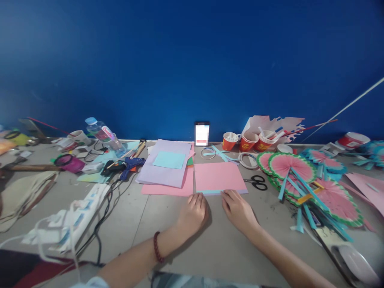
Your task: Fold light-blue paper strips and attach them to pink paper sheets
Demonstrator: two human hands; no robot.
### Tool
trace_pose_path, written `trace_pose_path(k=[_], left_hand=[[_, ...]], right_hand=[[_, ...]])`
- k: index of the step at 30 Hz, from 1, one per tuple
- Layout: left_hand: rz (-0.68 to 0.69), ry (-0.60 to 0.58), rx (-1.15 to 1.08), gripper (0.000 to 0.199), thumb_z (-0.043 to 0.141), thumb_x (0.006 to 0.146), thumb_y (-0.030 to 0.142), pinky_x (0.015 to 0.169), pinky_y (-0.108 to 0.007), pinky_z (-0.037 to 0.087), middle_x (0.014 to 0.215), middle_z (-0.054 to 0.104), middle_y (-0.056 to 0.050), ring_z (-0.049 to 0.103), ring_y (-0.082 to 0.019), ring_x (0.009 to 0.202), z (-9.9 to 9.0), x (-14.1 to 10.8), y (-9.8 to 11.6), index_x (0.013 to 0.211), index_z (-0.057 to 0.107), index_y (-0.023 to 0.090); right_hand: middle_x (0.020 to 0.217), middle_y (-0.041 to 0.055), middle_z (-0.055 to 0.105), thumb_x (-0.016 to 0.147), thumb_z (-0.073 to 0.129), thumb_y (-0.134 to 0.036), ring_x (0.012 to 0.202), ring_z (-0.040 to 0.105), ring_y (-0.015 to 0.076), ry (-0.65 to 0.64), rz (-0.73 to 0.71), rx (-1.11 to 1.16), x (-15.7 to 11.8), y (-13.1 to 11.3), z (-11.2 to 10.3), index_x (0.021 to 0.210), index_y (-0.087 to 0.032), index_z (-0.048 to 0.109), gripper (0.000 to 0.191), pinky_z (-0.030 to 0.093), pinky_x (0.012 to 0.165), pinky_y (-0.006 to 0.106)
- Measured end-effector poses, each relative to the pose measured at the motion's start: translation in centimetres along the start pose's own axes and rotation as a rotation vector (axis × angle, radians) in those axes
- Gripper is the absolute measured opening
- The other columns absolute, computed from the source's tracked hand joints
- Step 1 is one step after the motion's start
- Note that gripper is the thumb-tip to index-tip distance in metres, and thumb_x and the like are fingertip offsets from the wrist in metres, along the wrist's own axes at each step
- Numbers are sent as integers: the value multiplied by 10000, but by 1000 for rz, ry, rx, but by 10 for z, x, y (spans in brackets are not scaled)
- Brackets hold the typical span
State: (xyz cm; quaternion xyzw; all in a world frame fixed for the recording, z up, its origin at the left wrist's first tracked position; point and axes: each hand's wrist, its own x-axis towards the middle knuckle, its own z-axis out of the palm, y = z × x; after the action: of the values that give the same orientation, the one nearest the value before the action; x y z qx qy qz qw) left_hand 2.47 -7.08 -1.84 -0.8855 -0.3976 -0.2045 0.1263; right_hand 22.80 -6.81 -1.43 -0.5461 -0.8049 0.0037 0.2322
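Observation:
A pink sheet of paper [220, 176] lies flat in front of me, with a light blue and lilac strip [211, 192] along its near edge. My right hand [238, 210] is closed at that near edge, its fingertips and thumb on the paper. At the near left corner, my left hand [195, 210] is curled with knuckles up. Its fingertips are partly hidden, so what lies under them cannot be made out. Black scissors [258, 183] lie just right of the sheet. To the left are lilac sheets [168, 176] with a light blue piece [169, 159] on top.
A phone [202, 135] leans on the blue wall. Red paper cups [230, 142] stand right of it. Pink and green paper fans [292, 168] cover the right side. Leftward lie a blue glue gun [130, 164], a tilted bottle [105, 134] and a power strip [84, 216] with cables.

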Motion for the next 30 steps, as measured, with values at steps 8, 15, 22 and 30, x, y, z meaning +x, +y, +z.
trace_pose_path(k=[8, 15, 22, 30], left_hand=[[35, -25, -27, 206, 476, 844, 151, 716, -375, 470, 888, 657, -134, 605, -251, 843, -5, 10, -5, 967, 629, 88], [39, -111, -62, 148, 462, 862, 152, 641, -355, 413, 772, 592, -83, 543, -223, 744, -8, 13, -10, 888, 606, 127], [39, 23, -43, 105, 509, 849, 166, 582, -336, 340, 656, 568, -54, 525, -195, 630, -10, 10, -6, 791, 590, 134], [64, 41, -21, 160, 529, 843, 172, 560, -336, 308, 605, 550, -37, 515, -186, 599, -12, 8, -3, 687, 561, 157]], right_hand=[[913, 87, 731, 843, 478, -228, 705, 654, 184, -43, 211, 259, 70, 66, -27, 985, -160, 698, 270, 497, 704, 288], [984, 104, 730, 818, 579, -202, 877, 662, 204, -106, 405, 209, 149, 96, -7, 989, -136, 703, 222, 454, 784, 263], [946, 121, 722, 764, 618, -112, 880, 652, 208, -145, 518, 193, 164, 92, 15, 1034, -105, 676, 277, 438, 736, 256], [974, 111, 709, 741, 693, -210, 895, 644, 198, -131, 548, 244, 164, 93, 18, 1065, -107, 668, 341, 438, 734, 242]])
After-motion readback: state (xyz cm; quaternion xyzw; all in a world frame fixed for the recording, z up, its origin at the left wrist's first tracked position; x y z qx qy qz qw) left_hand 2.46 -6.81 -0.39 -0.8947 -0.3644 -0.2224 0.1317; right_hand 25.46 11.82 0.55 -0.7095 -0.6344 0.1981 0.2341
